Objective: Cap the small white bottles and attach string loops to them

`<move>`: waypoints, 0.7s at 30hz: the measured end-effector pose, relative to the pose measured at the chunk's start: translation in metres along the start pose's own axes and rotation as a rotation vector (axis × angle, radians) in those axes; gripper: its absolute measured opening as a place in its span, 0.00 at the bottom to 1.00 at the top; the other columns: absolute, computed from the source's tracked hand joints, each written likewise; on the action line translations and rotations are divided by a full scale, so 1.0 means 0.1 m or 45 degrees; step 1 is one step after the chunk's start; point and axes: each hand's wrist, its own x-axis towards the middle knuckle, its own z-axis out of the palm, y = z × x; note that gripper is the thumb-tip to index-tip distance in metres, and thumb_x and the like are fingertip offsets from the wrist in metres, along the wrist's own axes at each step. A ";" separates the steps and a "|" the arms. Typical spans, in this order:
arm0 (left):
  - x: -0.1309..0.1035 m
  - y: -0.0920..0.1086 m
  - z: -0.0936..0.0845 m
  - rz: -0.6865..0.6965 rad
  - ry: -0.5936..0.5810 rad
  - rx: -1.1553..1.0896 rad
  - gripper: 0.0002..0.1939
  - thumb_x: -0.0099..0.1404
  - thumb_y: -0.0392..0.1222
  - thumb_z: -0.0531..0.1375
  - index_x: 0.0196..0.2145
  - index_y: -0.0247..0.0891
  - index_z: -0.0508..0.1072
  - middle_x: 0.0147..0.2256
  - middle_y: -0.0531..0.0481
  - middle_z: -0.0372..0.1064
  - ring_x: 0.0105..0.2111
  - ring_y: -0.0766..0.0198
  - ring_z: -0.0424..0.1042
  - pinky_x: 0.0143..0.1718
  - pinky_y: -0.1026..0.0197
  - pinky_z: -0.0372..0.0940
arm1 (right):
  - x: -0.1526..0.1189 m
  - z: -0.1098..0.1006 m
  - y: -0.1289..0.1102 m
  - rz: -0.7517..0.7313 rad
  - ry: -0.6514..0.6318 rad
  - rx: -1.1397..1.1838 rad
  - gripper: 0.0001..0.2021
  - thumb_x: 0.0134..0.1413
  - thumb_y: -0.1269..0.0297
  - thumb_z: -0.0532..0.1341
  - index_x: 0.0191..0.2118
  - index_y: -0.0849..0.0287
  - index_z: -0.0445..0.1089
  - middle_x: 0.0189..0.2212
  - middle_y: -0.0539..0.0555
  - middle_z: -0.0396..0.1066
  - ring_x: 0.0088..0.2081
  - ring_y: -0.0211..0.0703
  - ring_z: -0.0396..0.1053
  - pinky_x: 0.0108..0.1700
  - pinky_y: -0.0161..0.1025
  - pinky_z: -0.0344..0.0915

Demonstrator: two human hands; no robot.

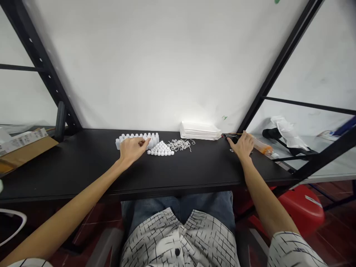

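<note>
White bottles [154, 138] stand in rows on the black table [178, 174], left of centre. My left hand [133, 149] is over their front edge, thumb and fingertips pressed together near the right end; whatever they pinch is too small to name. Small white caps [161, 149] lie in a triangular group just right of that hand. Beside them is a loose heap of short white strings [180, 144]. Farther right, my right hand [242, 145] rests at the back of the table, thumb and fingers apart, next to a dark object partly hidden under it.
A stack of flat white sheets or boxes [200, 131] lies against the wall. An orange-and-clear bottle [261, 146] lies right of my right hand. At far left is an open cardboard box [30, 152]. Black metal frame posts [275, 70] rise at both sides.
</note>
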 end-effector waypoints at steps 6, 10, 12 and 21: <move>0.05 0.09 0.05 0.039 0.064 0.012 0.26 0.65 0.58 0.51 0.20 0.40 0.74 0.22 0.46 0.74 0.28 0.54 0.74 0.26 0.61 0.51 | -0.07 0.09 0.25 -0.019 -0.276 -0.178 0.35 0.55 0.40 0.57 0.47 0.76 0.71 0.50 0.80 0.66 0.57 0.71 0.58 0.55 0.58 0.52; 0.06 0.05 0.05 0.046 0.062 0.014 0.27 0.65 0.58 0.51 0.19 0.40 0.73 0.21 0.46 0.73 0.27 0.55 0.73 0.25 0.61 0.50 | -0.06 0.08 0.20 -0.021 -0.243 -0.187 0.34 0.56 0.40 0.55 0.50 0.71 0.71 0.51 0.78 0.66 0.56 0.70 0.59 0.53 0.60 0.52; 0.06 0.03 0.05 0.039 0.060 0.013 0.27 0.65 0.59 0.50 0.18 0.40 0.72 0.21 0.46 0.73 0.26 0.55 0.73 0.25 0.61 0.50 | -0.06 0.08 0.19 -0.012 -0.256 -0.175 0.33 0.57 0.40 0.55 0.49 0.70 0.72 0.51 0.77 0.66 0.57 0.70 0.58 0.53 0.60 0.52; 0.03 0.11 0.04 0.059 0.085 -0.045 0.26 0.65 0.57 0.51 0.19 0.40 0.73 0.20 0.47 0.73 0.26 0.57 0.72 0.26 0.62 0.51 | -0.06 -0.02 0.05 -0.066 -0.108 -0.065 0.31 0.59 0.43 0.54 0.52 0.69 0.69 0.49 0.74 0.68 0.53 0.67 0.61 0.53 0.58 0.54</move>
